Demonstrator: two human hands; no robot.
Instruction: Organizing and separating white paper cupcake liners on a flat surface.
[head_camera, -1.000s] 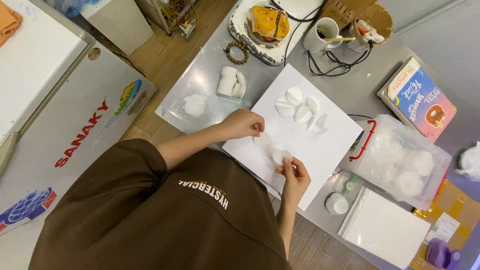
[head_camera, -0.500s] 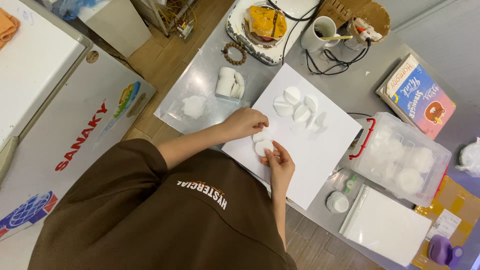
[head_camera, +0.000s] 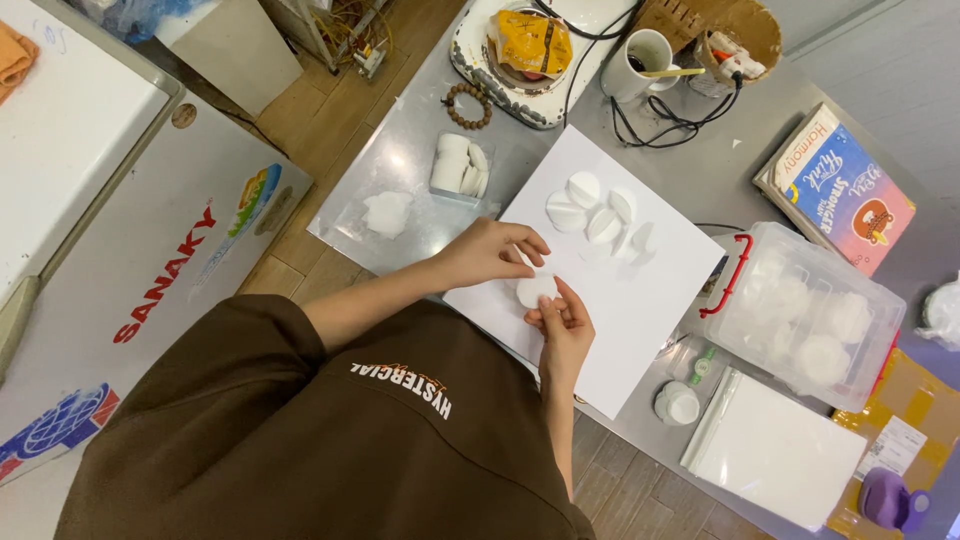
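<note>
Head view: hands (head_camera: 535, 290) partly cover white pad (head_camera: 533, 289).

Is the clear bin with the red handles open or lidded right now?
Lidded, it seems. The clear bin shows a flat translucent top over the white rounds inside, and its red handle sits against the side.

I count one white pad (head_camera: 535, 290) between my two hands, four folded pads (head_camera: 590, 208) on one white sheet (head_camera: 640, 300), one clear lidded box (head_camera: 810, 315), one mug (head_camera: 640, 60), one book (head_camera: 845, 195).
</note>
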